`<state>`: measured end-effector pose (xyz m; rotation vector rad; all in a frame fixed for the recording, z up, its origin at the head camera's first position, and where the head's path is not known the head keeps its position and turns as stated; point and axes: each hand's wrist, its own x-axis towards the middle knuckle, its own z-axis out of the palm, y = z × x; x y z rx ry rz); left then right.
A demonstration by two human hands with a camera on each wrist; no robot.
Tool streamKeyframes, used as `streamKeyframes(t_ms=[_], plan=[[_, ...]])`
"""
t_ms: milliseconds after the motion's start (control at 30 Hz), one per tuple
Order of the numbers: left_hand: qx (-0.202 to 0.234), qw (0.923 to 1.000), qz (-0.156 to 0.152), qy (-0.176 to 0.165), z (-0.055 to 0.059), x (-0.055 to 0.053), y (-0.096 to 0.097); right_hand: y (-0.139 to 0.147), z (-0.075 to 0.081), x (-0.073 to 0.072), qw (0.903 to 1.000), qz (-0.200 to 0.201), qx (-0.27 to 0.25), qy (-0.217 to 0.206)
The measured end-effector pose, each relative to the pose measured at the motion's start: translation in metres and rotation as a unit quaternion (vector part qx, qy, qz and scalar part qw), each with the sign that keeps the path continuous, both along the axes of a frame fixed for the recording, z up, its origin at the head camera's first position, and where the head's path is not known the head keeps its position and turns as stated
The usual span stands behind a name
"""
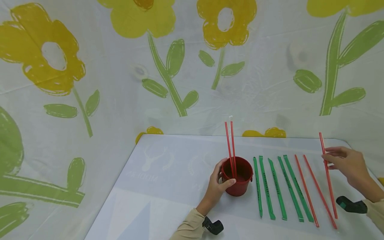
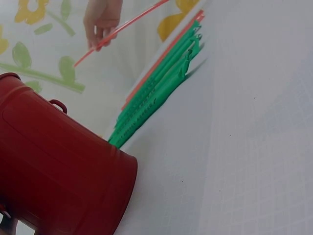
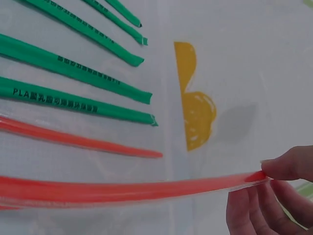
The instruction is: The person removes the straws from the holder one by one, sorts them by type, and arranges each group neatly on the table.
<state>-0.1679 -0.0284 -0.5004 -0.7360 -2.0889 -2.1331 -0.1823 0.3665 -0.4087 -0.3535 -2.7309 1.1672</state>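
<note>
A small red bucket (image 1: 240, 186) stands upright on the table, gripped at its left side by my left hand (image 1: 216, 185), thumb at the front near the rim. Two red straws (image 1: 228, 140) lean inside it, and clear wrapping shows at the top of one. At the right, my right hand (image 1: 349, 163) pinches another red straw (image 1: 329, 181) between thumb and fingers, above its middle. Clear film lies along this straw (image 3: 122, 192) in the right wrist view. The left wrist view shows the bucket (image 2: 58, 156) close up; most of my left hand is hidden there.
Several green paper-wrapped straws (image 1: 278, 190) lie in a row to the right of the bucket. Beside them two red straws (image 1: 306, 190) lie on the white table (image 1: 168, 180). A flower-printed curtain (image 1: 258, 83) hangs behind the table's back edge.
</note>
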Motion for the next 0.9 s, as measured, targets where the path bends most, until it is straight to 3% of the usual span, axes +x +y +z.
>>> streamKeyframes(t_ms=[300, 600, 900], plan=[[0.001, 1.0000, 0.001, 0.001, 0.000, 0.000, 0.000, 0.016, -0.021, -0.007, 0.9987, -0.018, 0.023, -0.041], [-0.002, 1.0000, 0.002, 0.005, 0.001, 0.000, 0.001, 0.035, -0.044, -0.011, 0.9977, 0.003, 0.042, -0.054], [-0.005, 1.0000, 0.001, 0.006, 0.001, 0.001, 0.000, 0.045, -0.072, -0.010, 0.9952, -0.004, 0.057, -0.080]])
